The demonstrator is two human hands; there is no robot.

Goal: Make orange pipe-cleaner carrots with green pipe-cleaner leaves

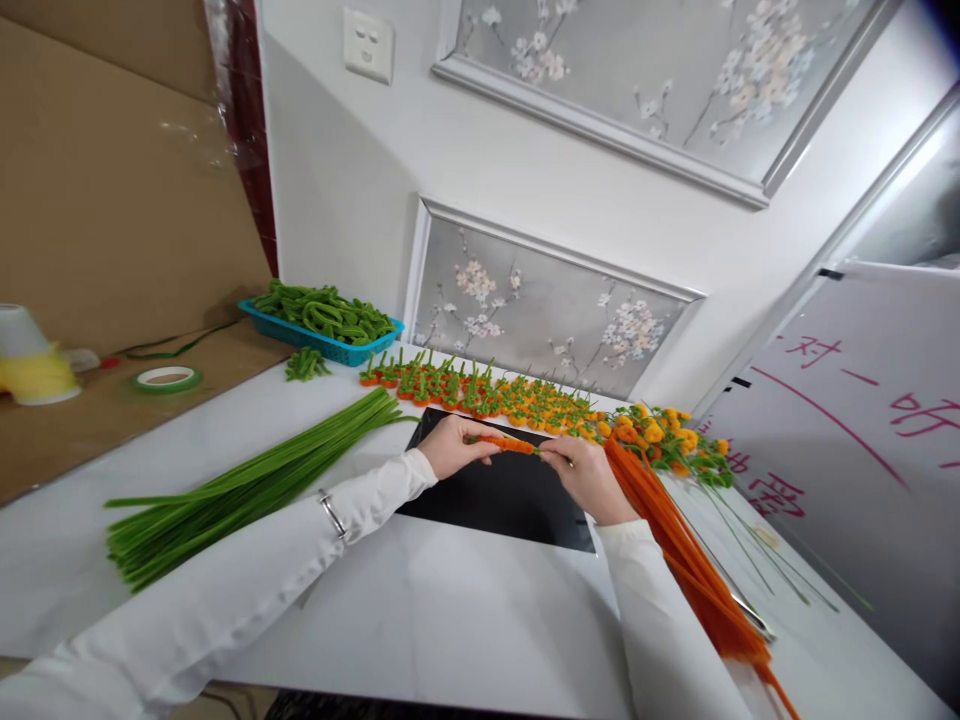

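Both my hands meet over a black mat [517,500] on the white table. My left hand [452,446] pinches the left end of a short orange pipe-cleaner piece [508,444], and my right hand [586,478] pinches its right end, where a bit of green shows. The piece lies level between the two hands. Both hands have their fingers closed on it. White sleeves cover both arms, and a bracelet sits on my left wrist.
A bundle of long green pipe cleaners [247,485] lies left. Orange pipe cleaners [675,545] lie right, beside yellow flowers [664,435]. A row of small finished orange-and-green pieces [480,392] lines the wall. A blue basket [322,335] of green pieces stands behind. Tape roll [167,378] on cardboard.
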